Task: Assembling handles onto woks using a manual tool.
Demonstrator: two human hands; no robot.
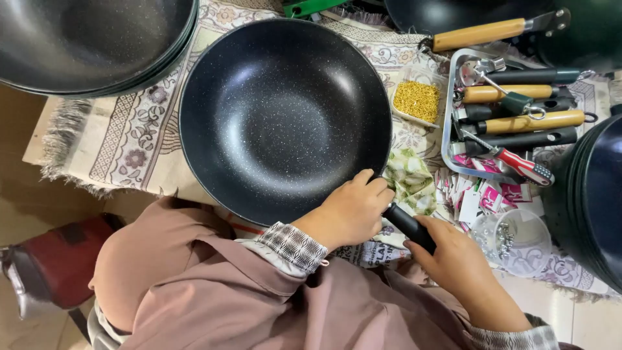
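Patterned cloth [129, 139], both hands gripping pan handle [408, 225]

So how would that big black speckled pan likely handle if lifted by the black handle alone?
The pan is wide and deep, so it probably feels front-heavy and would tend to dip away from the handle. It looks rigid, unlikely to flex. The left hand is at the rim where the handle joins, and the right hand grips the handle, which suggests the joint may not be firm.

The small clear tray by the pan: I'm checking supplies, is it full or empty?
Partly full. The clear tray holds a heap of small yellow pieces covering most of its floor, with bare plastic showing along its edges.
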